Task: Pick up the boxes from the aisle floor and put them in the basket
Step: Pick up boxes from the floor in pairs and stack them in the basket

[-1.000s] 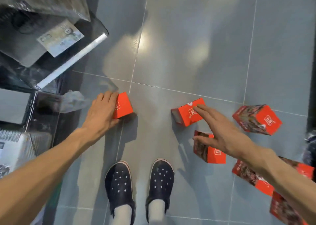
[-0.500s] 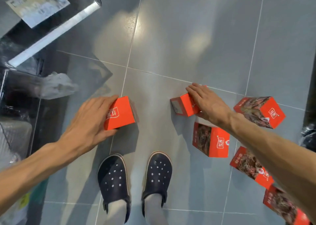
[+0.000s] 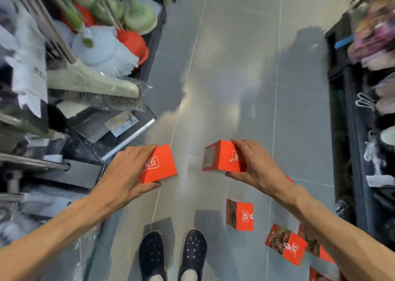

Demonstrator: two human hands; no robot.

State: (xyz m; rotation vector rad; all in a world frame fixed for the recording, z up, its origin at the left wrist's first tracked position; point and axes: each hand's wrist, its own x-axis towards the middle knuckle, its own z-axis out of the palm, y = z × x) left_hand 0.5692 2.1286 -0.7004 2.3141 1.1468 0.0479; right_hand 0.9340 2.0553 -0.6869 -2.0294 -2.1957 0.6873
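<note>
While the person stands between the two shelves, each hand holds one red box above the aisle floor [image 3: 224, 67]. The left hand [image 3: 126, 174] has its fingers [image 3: 139, 151] clamped on the left box [image 3: 159, 164], thumb under the near edge and the other fingers over the far edge. The right hand [image 3: 258, 167] is clamped in the same way on the right box [image 3: 223, 156], which shows a grey end face toward the middle. The two boxes are near each other but apart, at the same height in front of the body.

I judge that this is the carry step: two boxes are picked up and not yet put away. More boxes lie on the floor at the person's right side: one standing box [image 3: 240, 214] just beside the right shoe [image 3: 193, 253], and a tilted box [image 3: 286, 244] further right, with others partly hidden by the right forearm.

The basket is not in view, so I cannot tell where it stands. The next move asks the person to turn toward it with both boxes, keeping both grips firm, and to avoid the mops and brooms [image 3: 94, 84] crowding the left side
</note>
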